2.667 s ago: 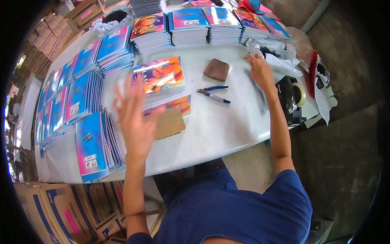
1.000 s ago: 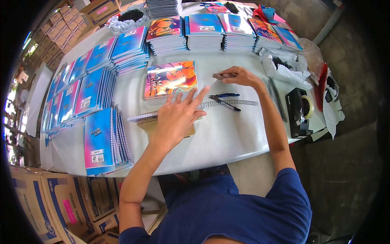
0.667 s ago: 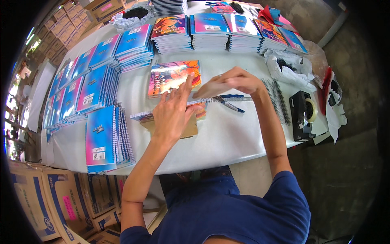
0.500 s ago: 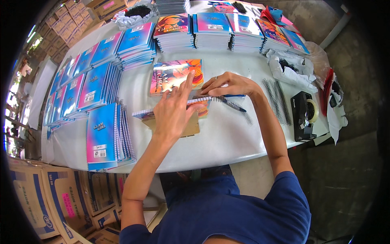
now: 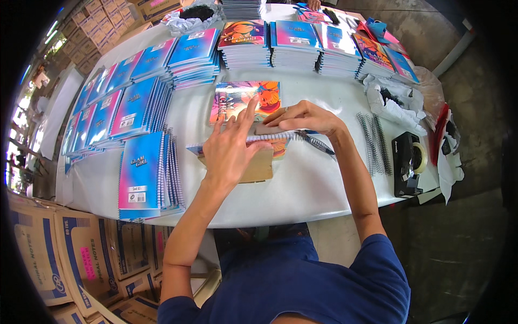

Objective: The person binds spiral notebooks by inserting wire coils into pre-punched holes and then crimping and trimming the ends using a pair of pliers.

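Head view: the left hand [image 5: 231, 144], fingers spread and thumb opposed, grips a notebook [image 5: 196, 148] edge-up at the centre, seemingly to keep it steady. At its one o'clock, the right hand [image 5: 307, 119] curls around a brown pad [image 5: 264, 129] at the wire coil [image 5: 286, 135], perhaps to guide it. A tan block [image 5: 259, 168] toward six o'clock may prop the notebook; spare coils [image 5: 375, 144] lie at three, within reach.

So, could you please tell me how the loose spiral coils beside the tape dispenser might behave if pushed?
The loose spiral coils would probably roll sideways, being long and round. They look light, with thin, open turns. They may catch on one another, since they lie close together.
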{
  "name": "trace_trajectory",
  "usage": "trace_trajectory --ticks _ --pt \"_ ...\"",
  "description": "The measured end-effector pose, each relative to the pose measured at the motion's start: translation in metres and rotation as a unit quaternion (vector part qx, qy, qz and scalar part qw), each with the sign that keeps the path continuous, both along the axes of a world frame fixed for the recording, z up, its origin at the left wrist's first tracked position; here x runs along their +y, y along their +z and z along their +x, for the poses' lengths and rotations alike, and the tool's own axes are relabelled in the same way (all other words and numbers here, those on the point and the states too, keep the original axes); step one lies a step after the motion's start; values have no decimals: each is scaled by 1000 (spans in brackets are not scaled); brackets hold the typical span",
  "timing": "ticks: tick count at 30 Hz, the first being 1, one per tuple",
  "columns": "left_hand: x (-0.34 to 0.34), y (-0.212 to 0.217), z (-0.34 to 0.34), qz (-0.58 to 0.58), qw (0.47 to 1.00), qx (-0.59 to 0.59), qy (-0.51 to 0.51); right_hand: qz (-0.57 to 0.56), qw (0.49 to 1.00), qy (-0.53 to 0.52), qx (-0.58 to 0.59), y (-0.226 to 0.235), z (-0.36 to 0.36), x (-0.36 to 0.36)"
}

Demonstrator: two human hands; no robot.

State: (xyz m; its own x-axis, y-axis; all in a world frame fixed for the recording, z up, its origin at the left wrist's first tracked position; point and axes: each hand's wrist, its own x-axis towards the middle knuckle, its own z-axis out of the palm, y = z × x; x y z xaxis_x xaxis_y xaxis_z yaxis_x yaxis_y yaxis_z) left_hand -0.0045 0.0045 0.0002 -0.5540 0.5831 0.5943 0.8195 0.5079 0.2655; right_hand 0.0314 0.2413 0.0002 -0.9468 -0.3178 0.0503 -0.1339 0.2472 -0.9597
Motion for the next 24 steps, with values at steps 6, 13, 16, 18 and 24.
trace_trajectory --ticks 6,13,16,18,24 --pt "-10 0 -3 -1 1000 -8 14 -97 995 30 6 3 -2 -12" --pt "-20 2 -6 -29 999 -28 34 -135 990 31 0 2 -5 -19" --pt "-20 3 -9 -35 998 -25 41 -422 904 28 -67 -18 -6 -7" --pt "-23 1 -9 -35 998 -34 47 -167 985 21 -41 -9 -10 -10" --pt "-33 3 -13 -40 997 -43 50 -445 892 66 -38 -9 -12 -30"
